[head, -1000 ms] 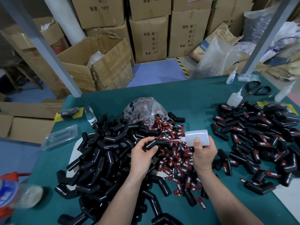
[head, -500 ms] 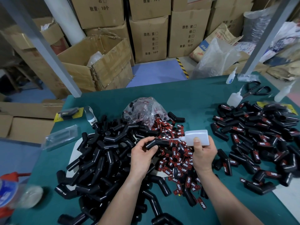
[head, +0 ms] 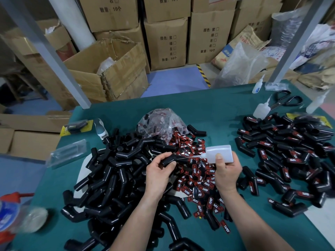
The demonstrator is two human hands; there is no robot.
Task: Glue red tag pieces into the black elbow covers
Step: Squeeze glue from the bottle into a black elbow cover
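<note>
Above the desk point(head: 208, 113), my left grip point(head: 157, 176) is clamped on one black cover point(head: 169, 159), my right grip point(head: 226, 171) clamped on the glue bottle point(head: 220, 153), nozzle tip at the cover. Small bead only, I reckon: steady tip, no drips. Behind, a clear bag point(head: 159, 122) holds red tags point(head: 197, 178); more lie heaped loose beside it.

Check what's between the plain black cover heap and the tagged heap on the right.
Head view: a loose pile of red tags, with the left hand holding a cover and the right hand a glue bottle over it.
</note>
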